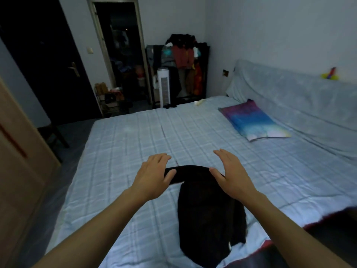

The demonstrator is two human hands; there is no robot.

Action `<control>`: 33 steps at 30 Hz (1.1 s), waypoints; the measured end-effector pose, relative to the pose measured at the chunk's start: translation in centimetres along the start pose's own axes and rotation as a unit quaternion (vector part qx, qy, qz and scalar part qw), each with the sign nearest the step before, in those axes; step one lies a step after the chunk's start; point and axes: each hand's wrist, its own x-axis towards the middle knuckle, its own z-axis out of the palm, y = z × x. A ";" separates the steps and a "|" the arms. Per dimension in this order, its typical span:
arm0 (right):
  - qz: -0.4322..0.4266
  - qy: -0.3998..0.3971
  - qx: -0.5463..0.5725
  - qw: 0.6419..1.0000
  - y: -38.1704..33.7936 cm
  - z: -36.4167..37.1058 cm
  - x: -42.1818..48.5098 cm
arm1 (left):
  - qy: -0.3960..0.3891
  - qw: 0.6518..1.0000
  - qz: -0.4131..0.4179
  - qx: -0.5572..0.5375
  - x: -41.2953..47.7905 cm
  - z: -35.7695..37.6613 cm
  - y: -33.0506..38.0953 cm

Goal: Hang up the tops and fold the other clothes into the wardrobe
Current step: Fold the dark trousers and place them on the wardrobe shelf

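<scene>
Bare forearms in from the bottom edge, either side of the black garment (208,219). Lies lengthwise on the bed (135,132), near end toward the camera, far end turned into a narrow band running off to the left. Too dim to say whether trousers or a top.

Thumb of the left hand (154,172) laid across the band's left end, fingers (162,158) straight and lightly spread past it over the sheet. At the band's other end the right hand (230,171), thumb touching the cloth, fingers straight and apart, raised a little. Pinching nothing on either side.

Looks like mid-fold: one piece laid out, not yet a compact stack, not yet carried anywhere. Nothing visibly put away. Against the far wall a loaded clothes rack (181,60); at far left a wooden panel (17,151), possibly the wardrobe door.

Plenty of bare sheet ahead and to the left for folding. Well apart, up right, the pillow (255,120). Just beside the garment's near right corner, a dark red-edged heap (328,229). Left edge of the bed near, with a strip of floor between it and the panel.
</scene>
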 end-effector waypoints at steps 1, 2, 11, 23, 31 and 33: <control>0.012 0.002 -0.004 1.000 1.0 -0.2 0.4 | -0.006 1.000 0.008 -0.004 1.1 0.9 0.2; 0.021 0.003 -0.011 1.000 1.9 -0.3 0.9 | -0.012 1.000 0.015 -0.008 2.3 1.8 0.3; 0.079 -0.020 -0.066 0.994 7.5 1.4 7.7 | -0.042 0.995 0.047 -0.071 13.3 9.0 -1.7; 0.136 -0.098 -0.051 0.985 16.0 7.2 7.4 | -0.125 0.989 0.029 -0.077 15.8 18.4 -0.4; 0.142 -0.157 -0.020 0.977 21.4 10.0 3.1 | -0.176 0.978 -0.031 -0.107 11.2 24.5 2.3; 0.153 -0.163 -0.019 0.975 22.0 10.6 1.7 | -0.192 0.975 -0.030 -0.108 9.6 25.6 2.8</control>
